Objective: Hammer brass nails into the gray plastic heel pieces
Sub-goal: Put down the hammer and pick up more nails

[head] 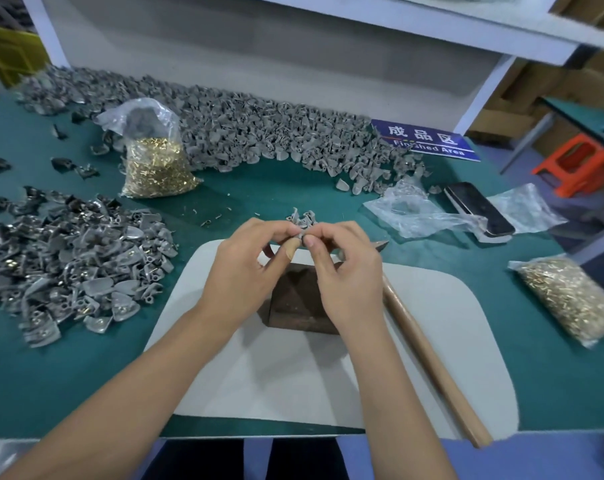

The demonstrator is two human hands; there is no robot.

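I see my left hand [248, 268] and right hand [345, 271] meeting over the dark block [297, 303], which sits on the white mat [432, 341]. Both sets of fingers are curled in, pinching one gray heel piece [298, 236] between thumbs and fingertips; I cannot tell whether a nail is in it, since my fingers cover most of it. A small cluster of heel pieces [302, 216] lies on the green table [276, 188] just beyond my fingertips.

The hammer [428, 351] lies on the mat to the right of the block, handle running toward me and off the table edge, its head mostly hidden behind my right hand.

To my left a heap [68, 258] of gray pieces is spread out, some showing brass. A long ridge of pieces [241, 133] runs along the back of the table up to a blue sign [425, 140] reading "Finished Area".

A clear bag [155, 157] stands at back left, its lower half full of brass nails. A second bag of nails [570, 296] lies flat at the right edge. Between them, right of my hands, crumpled plastic [418, 213] holds a few gray bits and overlaps a dark phone [477, 209]. More plastic [525, 206] lies beside the phone. A few loose nails [210, 220] dot the table near the mat.
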